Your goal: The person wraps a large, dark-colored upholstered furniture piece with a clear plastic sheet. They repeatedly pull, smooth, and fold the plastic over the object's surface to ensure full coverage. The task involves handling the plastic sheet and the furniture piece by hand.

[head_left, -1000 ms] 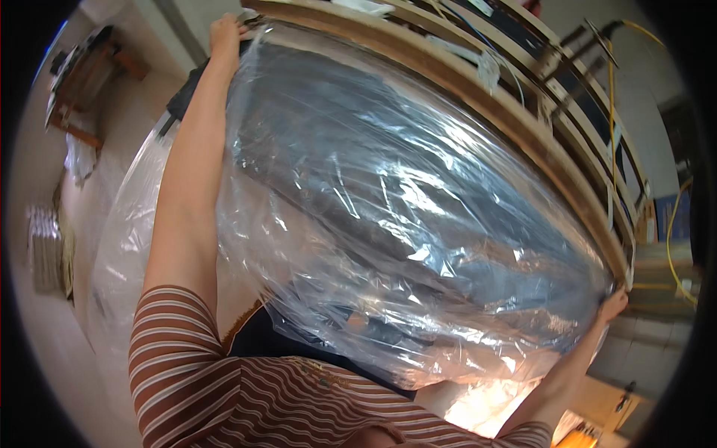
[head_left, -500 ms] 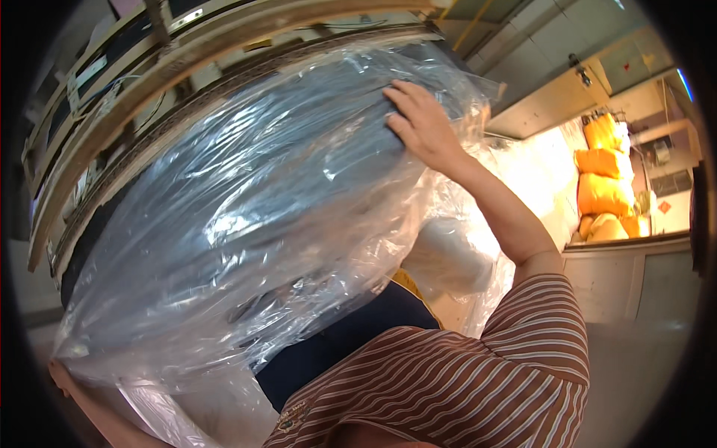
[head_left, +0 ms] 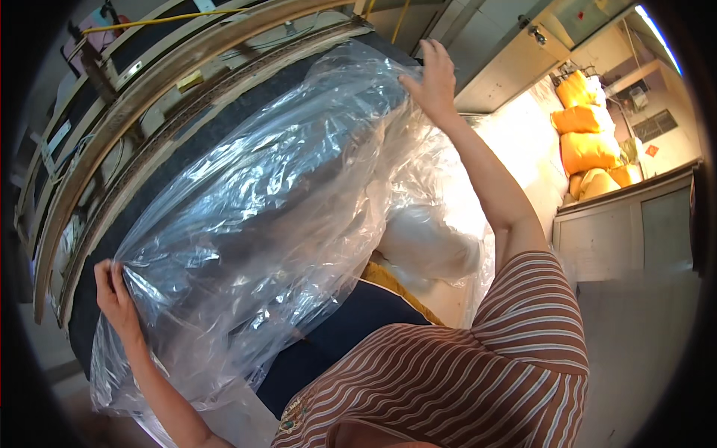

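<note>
A large sheet of clear plastic film (head_left: 246, 194) lies wrinkled over a big dark padded piece (head_left: 160, 168) in front of me. On the left, the fingers of my left hand (head_left: 119, 302) pinch the film's edge and pull it into a taut gather. My right hand (head_left: 437, 86) is at the far right corner of the dark piece, beside the film's edge. Its fingers are stretched out with the thumb apart, and nothing shows in its grasp. The near part of the film hangs in loose folds down toward my body.
Behind the dark piece stands a wooden frame (head_left: 112, 127) with slats. A bundle of translucent plastic (head_left: 429, 243) is on the floor to the right. Orange sacks (head_left: 590, 149) are piled beyond a doorway, near an open door (head_left: 515, 63) and a grey cabinet (head_left: 635, 216).
My left hand has moved up and inward, carrying the film's edge with it. My right hand has shifted off the film to the far corner. More of the dark piece's far edge is bare.
</note>
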Demonstrator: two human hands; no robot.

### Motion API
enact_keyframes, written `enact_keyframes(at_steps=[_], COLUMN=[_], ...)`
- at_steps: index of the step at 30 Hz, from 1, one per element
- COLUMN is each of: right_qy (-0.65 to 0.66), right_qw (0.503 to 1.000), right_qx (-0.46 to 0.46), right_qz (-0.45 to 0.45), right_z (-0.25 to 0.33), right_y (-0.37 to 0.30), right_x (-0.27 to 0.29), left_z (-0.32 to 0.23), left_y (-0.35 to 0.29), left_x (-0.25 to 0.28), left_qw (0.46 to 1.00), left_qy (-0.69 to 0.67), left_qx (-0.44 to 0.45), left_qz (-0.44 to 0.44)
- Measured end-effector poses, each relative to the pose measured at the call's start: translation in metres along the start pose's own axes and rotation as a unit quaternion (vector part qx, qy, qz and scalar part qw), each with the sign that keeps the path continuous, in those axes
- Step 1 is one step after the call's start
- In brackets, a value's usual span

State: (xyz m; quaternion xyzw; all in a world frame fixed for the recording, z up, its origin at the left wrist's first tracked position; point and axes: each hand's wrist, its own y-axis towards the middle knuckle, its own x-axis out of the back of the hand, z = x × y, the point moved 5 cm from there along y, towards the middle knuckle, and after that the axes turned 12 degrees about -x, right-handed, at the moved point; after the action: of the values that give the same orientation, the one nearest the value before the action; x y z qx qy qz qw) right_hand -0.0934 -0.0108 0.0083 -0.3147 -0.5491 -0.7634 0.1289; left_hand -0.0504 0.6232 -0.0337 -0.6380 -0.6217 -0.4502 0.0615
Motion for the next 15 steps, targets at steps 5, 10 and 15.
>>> enact_keyframes(at_steps=[5,10,15], right_qy=[0.255,0.417,0.544], right_qw=[0.876,0.761,0.730], right_qx=[-0.256,-0.361,-0.298], right_qz=[0.320,0.341,0.287], right_z=[-0.096,-0.091,-0.077], right_y=[-0.007,-0.012,0.008], right_x=[-0.026,-0.023,-0.014], left_z=[0.012,0.018,0.008], left_y=[-0.011,-0.014,-0.010], left_x=[0.011,0.014,0.012], left_qw=[0.999,1.000,0.999], left_qy=[0.046,0.010,0.043], left_qx=[-0.018,-0.003,-0.009], left_qz=[0.010,0.010,0.014])
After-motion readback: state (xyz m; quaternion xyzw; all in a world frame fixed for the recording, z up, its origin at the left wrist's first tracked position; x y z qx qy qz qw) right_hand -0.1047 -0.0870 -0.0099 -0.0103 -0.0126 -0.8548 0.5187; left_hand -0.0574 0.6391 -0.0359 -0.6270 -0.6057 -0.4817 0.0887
